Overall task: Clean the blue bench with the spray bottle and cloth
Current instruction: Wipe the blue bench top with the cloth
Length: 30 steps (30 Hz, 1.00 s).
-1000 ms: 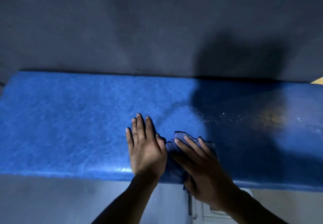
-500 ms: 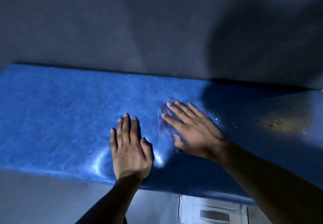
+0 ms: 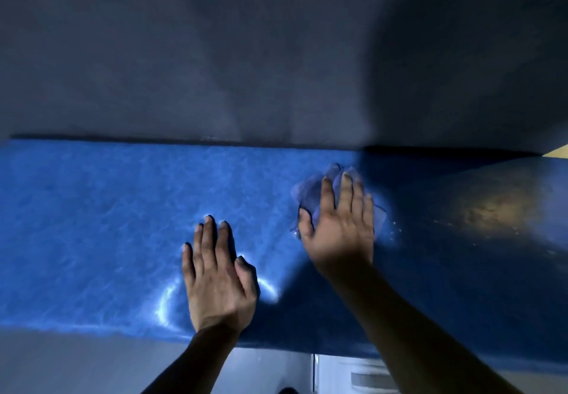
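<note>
Fingers (image 3: 347,190) of the right hand (image 3: 339,224) are lying straight and slightly fanned, pressing flat on a crumpled blue cloth (image 3: 310,192) rather than curling round it; the thumb is sitting against the cloth's left edge. Fingers (image 3: 212,240) of the left hand (image 3: 216,277) are lying straight and close together, palm down, with nothing under them but the bare surface, the thumb tucked alongside on the right. Both hands are resting on the blue bench (image 3: 92,224), the left one near the front edge and the right one farther back, close to the rear edge, with a clear gap between them. Most of the cloth is hiding under the right palm, its folds showing past the fingertips and to the left. Bright curved glints are shining on the bench on either side of the left wrist. To the right of the cloth, small pale specks (image 3: 396,230) are dotting the surface, and farther right a dull yellowish patch (image 3: 491,209) is showing in the shaded part of the bench. Behind the bench a dark grey wall (image 3: 215,55) is filling the far half of the view, with a broad shadow falling across its right side. Below the front edge, something pale grey (image 3: 344,375) is showing between the forearms; I cannot tell what it is. No spray bottle is showing in this view.
</note>
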{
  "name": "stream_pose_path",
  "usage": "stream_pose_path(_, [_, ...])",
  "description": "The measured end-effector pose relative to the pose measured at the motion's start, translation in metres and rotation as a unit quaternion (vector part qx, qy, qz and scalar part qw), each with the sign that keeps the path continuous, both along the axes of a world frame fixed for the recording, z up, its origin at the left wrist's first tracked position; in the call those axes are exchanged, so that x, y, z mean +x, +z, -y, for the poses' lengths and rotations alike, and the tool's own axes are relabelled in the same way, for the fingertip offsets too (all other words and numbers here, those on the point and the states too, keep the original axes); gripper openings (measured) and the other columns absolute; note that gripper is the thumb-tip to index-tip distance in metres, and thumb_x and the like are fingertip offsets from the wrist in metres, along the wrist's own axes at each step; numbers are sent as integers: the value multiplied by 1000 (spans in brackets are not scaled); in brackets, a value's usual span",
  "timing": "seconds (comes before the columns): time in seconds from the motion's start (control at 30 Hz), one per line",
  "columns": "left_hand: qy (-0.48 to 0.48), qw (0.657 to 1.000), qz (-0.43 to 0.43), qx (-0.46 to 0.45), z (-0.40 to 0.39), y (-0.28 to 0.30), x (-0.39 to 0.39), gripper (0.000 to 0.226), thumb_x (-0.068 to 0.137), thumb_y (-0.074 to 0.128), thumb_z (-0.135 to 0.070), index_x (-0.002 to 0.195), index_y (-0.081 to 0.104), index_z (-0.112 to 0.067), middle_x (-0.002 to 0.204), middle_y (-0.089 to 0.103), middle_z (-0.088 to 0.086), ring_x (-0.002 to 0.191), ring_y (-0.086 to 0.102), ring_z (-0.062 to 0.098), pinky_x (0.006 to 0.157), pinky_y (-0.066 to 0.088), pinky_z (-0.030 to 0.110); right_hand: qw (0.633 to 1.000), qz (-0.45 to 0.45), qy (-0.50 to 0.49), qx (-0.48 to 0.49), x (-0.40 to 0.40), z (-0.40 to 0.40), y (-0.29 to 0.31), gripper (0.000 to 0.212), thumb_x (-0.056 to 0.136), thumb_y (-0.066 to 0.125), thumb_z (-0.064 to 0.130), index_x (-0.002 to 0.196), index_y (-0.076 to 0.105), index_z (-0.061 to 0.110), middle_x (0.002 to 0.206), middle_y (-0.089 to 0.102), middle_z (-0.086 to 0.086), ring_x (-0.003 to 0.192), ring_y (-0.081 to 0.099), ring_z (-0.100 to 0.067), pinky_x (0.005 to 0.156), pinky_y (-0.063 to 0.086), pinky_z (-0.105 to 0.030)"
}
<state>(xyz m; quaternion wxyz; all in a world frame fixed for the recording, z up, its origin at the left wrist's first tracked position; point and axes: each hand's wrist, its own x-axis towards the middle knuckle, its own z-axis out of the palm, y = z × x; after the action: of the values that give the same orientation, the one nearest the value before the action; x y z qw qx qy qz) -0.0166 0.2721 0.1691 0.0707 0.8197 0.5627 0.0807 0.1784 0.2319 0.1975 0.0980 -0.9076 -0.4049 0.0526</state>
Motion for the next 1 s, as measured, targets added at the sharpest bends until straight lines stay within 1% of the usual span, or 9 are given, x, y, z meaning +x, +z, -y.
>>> stream_pose_path(0.17, [0, 1000, 3, -15, 2, 9, 0, 69, 93, 32, -33, 157, 36, -9, 171, 23, 11, 161, 15, 25, 129, 12, 53, 998, -11, 51, 24, -29, 76, 8, 68, 90, 58, 50, 147, 54, 13, 162, 38, -19, 153, 30, -39, 123, 23, -58])
stream_pose_path(0.27, [-11, 1000, 8, -25, 2, 15, -2, 68, 92, 34, -32, 156, 37, -11, 170, 25, 13, 160, 17, 28, 129, 12, 55, 993, -8, 114, 34, -33, 116, 6, 73, 87, 63, 46, 151, 50, 15, 165, 35, -13, 156, 26, -34, 120, 28, -58])
stream_pose_path(0.33, [-53, 998, 6, -26, 3, 17, -2, 67, 90, 37, -31, 155, 40, -13, 169, 28, 14, 158, 23, 30, 128, 14, 57, 986, -1, 162, 47, -24, 137, 5, 77, 82, 66, 43, 152, 49, 16, 166, 33, -9, 156, 27, -29, 117, 33, -57])
stream_pose_path(0.43, [-142, 989, 28, -21, 12, 21, 10, 60, 93, 40, -30, 150, 49, -14, 166, 35, 14, 156, 30, 30, 126, 18, 57, 964, 9, 263, 37, 5, 161, 7, 77, 79, 69, 41, 151, 51, 21, 168, 30, -4, 156, 28, -25, 116, 36, -56])
stream_pose_path(0.53, [-191, 980, 39, -28, 38, 22, 48, 53, 98, 40, -32, 146, 54, -16, 166, 36, 12, 155, 32, 29, 126, 18, 55, 930, 24, 366, 8, 40, 172, 9, 69, 80, 66, 34, 147, 56, 23, 169, 27, -6, 157, 24, -25, 119, 33, -53])
stream_pose_path(0.67, [-150, 988, 2, -33, 76, 15, 94, 58, 100, 36, -35, 156, 40, -20, 171, 24, 14, 160, 19, 30, 128, 13, 56, 897, 33, 441, -14, 69, 166, 9, 72, 80, 66, 31, 150, 51, 22, 170, 25, -8, 158, 20, -26, 121, 31, -51])
stream_pose_path(0.8, [-128, 991, -17, -22, 78, 9, 97, 62, 97, 37, -36, 158, 39, -22, 172, 20, 13, 160, 17, 28, 128, 15, 55, 897, 38, 439, -29, 89, 142, 10, 73, 84, 57, 34, 155, 44, 21, 170, 25, -9, 158, 20, -27, 124, 26, -49])
stream_pose_path(0.9, [-125, 992, -1, -10, 78, 6, 97, 62, 94, 40, -35, 154, 46, -21, 170, 26, 13, 159, 22, 29, 128, 17, 55, 918, 62, 385, -65, 103, 110, 7, 69, 93, 46, 44, 158, 37, 23, 170, 23, -10, 158, 20, -28, 125, 23, -50])
stream_pose_path(1.0, [-122, 993, 0, -2, 78, 4, 99, 62, 93, 40, -35, 153, 47, -21, 170, 27, 13, 159, 23, 29, 128, 17, 56, 940, 77, 324, -72, 121, 72, 5, 73, 90, 42, 50, 157, 39, 20, 169, 26, -13, 157, 23, -30, 126, 21, -50])
